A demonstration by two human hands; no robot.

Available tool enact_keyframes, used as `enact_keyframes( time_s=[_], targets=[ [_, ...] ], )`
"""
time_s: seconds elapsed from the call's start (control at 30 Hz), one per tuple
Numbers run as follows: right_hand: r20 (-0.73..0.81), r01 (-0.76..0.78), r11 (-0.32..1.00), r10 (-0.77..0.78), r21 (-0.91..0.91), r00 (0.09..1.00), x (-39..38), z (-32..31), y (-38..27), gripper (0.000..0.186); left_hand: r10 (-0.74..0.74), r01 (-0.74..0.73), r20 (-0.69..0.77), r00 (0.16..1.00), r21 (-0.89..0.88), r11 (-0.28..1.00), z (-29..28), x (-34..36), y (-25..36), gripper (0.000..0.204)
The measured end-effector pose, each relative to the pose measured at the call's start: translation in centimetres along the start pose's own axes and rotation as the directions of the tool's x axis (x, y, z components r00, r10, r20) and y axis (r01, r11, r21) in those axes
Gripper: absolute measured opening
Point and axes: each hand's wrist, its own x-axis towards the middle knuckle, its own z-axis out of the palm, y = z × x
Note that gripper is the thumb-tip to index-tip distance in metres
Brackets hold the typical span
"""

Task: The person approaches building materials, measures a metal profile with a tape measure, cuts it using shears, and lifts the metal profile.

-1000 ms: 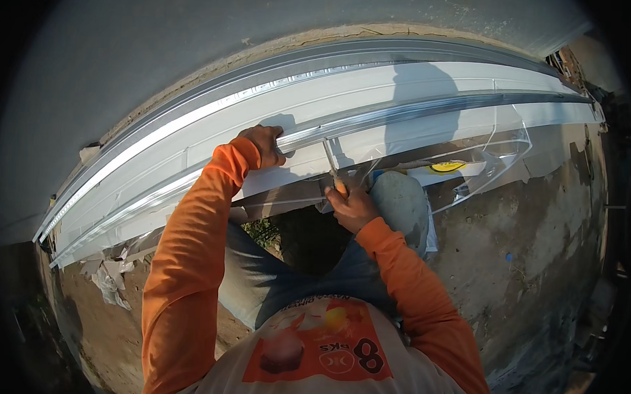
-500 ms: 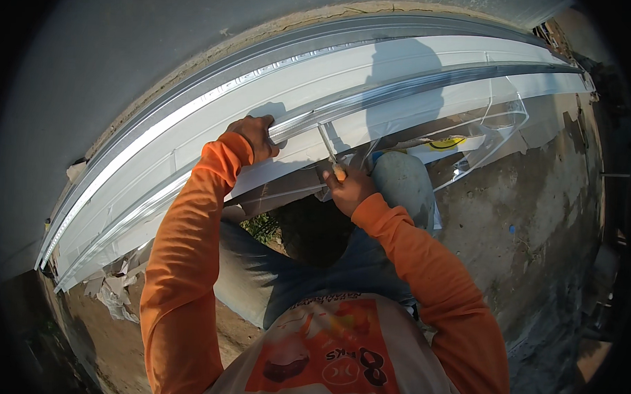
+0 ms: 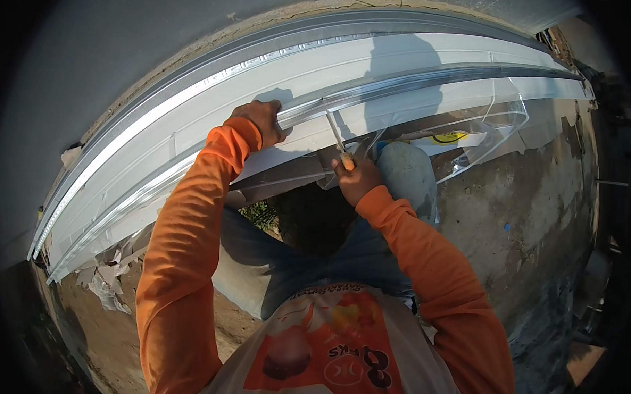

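My left hand (image 3: 262,121) is closed around a long silvery metal channel (image 3: 410,80), which lies lengthwise on white ribbed panels (image 3: 313,79). Its thumb side faces right along the channel. To the right, my right hand (image 3: 360,181) grips an orange-brown handle (image 3: 347,161) fitted with a slim metal shaft (image 3: 336,131). The shaft points up and away, its tip at the near edge of the channel. Whether the tip touches the metal, I cannot tell; the kind of tool is also unclear.
More metal profiles (image 3: 194,83) lie along the far side, beside a grey wall (image 3: 119,58). Clear plastic wrapping (image 3: 502,137) hangs off the near right edge, by my knee (image 3: 404,174). Torn wrapping (image 3: 107,287) is on the ground at left. Rough concrete (image 3: 499,224) spreads to the right.
My left hand sits slightly farther away and to the right, still on the channel. My right hand and its tool have shifted a little to the right. The view has tilted slightly.
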Motion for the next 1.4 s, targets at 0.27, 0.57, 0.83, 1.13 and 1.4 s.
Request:
enact_keyframes(
  time_s=[0.27,0.57,0.83,1.13,1.4],
  targets=[
    [0.019,0.026,0.987,-0.029,0.158,0.999,-0.6,1.5,1.4,0.040,0.138,-0.141,-0.040,0.990,-0.086,0.986,0.6,-0.9,-0.7,0.051],
    [0.158,-0.142,0.841,0.069,0.521,0.985,-1.8,-0.2,-0.7,0.039,-0.097,0.105,-0.092,0.991,0.089,0.990,1.3,-2.3,2.1,0.071],
    [0.106,-0.028,1.000,0.028,0.001,0.994,-3.2,-1.1,-1.0,0.036,-0.050,0.060,-0.126,0.991,0.084,0.995,1.7,-1.5,1.6,0.076],
    [0.363,-0.216,0.935,0.104,0.283,0.926,-1.7,-0.8,1.5,0.026,0.041,-0.020,0.128,0.991,-0.161,0.987,0.0,-0.1,-0.1,0.071],
    [0.244,-0.130,0.991,0.117,0.040,0.963,0.1,0.0,1.1,0.036,0.065,-0.018,0.186,0.980,-0.245,0.969,0.0,0.4,-0.5,0.077]
  ],
)
